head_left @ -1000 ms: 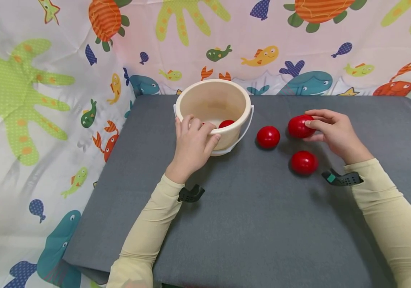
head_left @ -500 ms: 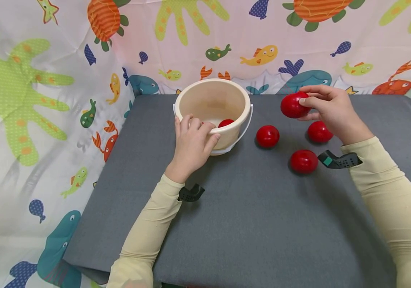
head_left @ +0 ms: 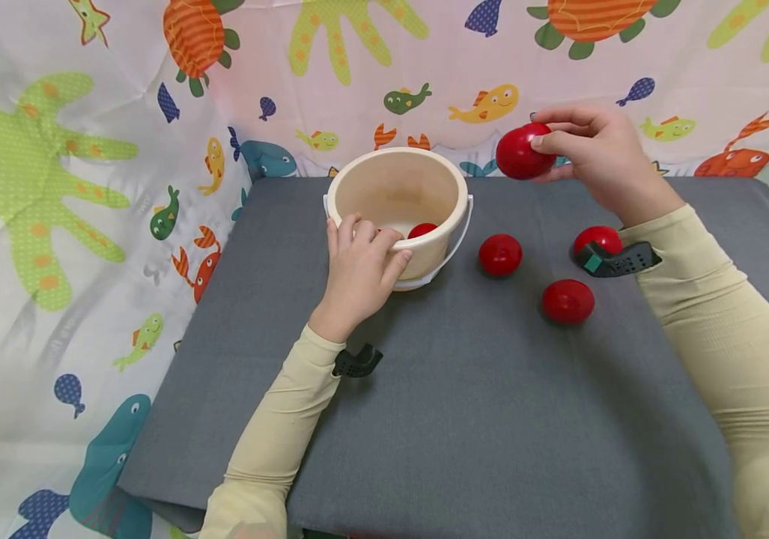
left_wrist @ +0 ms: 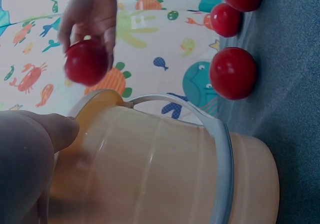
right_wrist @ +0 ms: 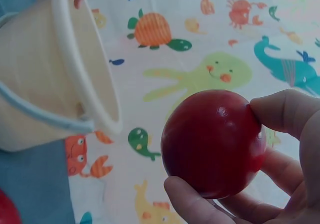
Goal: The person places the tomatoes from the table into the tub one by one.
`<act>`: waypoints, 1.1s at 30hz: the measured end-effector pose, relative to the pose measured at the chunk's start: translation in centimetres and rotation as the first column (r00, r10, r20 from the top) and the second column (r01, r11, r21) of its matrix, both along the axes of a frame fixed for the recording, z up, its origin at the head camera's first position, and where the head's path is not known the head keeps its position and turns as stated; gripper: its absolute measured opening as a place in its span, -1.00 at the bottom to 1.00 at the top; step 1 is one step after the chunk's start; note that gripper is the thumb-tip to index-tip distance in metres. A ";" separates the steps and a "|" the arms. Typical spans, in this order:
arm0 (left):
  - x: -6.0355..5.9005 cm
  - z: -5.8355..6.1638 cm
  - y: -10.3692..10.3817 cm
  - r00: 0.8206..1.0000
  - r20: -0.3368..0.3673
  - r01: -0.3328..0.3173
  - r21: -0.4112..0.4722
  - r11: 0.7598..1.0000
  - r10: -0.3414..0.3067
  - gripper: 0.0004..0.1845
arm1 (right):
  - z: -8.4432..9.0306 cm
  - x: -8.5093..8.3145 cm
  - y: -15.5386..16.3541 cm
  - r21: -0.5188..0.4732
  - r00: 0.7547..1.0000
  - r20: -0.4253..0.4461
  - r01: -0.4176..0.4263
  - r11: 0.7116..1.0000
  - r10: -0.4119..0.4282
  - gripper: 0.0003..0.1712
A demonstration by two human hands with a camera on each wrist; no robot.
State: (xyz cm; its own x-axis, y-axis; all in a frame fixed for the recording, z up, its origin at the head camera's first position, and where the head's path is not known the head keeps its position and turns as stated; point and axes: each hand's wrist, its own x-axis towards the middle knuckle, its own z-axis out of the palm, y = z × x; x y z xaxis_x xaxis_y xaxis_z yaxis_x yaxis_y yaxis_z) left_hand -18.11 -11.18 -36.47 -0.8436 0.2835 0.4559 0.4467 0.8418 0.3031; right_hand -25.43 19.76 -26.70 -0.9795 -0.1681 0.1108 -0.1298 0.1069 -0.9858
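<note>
Right hand (head_left: 600,153) risen, fingers (right_wrist: 280,111) gripping red ball (head_left: 520,151), left hand (head_left: 360,269) gripping bucket (head_left: 397,195)

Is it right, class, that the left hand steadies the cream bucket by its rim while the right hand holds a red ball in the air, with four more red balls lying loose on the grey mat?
Not quite: three red balls lie loose on the grey mat, not four, as the head view shows. The rest holds: the left hand steadies the cream bucket by its rim, and the right hand holds a red ball in the air.
</note>
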 end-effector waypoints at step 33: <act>-0.1 0.3 0.0 0.998 0.063 -0.007 -0.011 1.000 0.008 -0.66 | 0.5 -2.5 -13.5 0.358 0.991 0.024 -0.132 0.924 0.132 -0.49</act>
State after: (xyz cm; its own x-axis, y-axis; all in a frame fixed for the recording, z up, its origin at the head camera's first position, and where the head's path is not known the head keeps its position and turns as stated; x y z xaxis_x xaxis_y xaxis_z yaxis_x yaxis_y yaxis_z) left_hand -18.18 -11.19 -36.20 -0.8727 0.2815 0.3990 0.4207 0.8483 0.3216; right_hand -27.98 6.28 -26.21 -0.9457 -0.3245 0.0193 -0.1670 0.4343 -0.8852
